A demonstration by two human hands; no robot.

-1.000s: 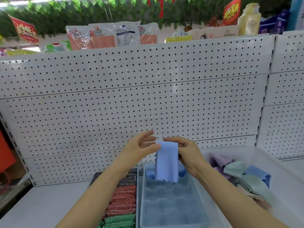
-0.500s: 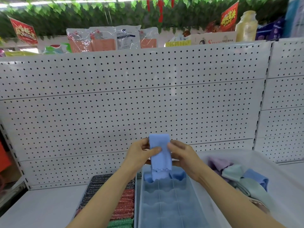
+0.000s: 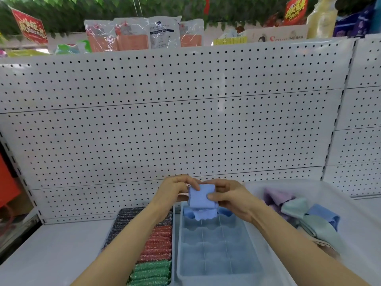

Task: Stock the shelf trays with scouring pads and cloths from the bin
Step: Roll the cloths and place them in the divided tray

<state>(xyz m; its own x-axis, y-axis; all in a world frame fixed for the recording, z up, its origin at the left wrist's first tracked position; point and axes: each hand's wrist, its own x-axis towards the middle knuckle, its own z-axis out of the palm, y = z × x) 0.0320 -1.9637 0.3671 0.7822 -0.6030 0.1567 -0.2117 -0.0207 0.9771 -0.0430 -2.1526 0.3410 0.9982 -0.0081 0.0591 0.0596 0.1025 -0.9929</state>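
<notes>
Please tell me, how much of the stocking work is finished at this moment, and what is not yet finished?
Done: the left tray is packed with rows of scouring pads, and two blue cloths sit in the divided tray's back cells. In hand: the left hand and right hand both grip a folded blue cloth above that tray. Left: most cells look empty, and several cloths wait in the bin.

- White pegboard point(image 3: 165, 124) backing the shelf
- Bagged goods point(image 3: 142, 34) standing above it
- Red signs point(image 3: 29, 26) under green leaf garland point(image 3: 103, 5)
</notes>
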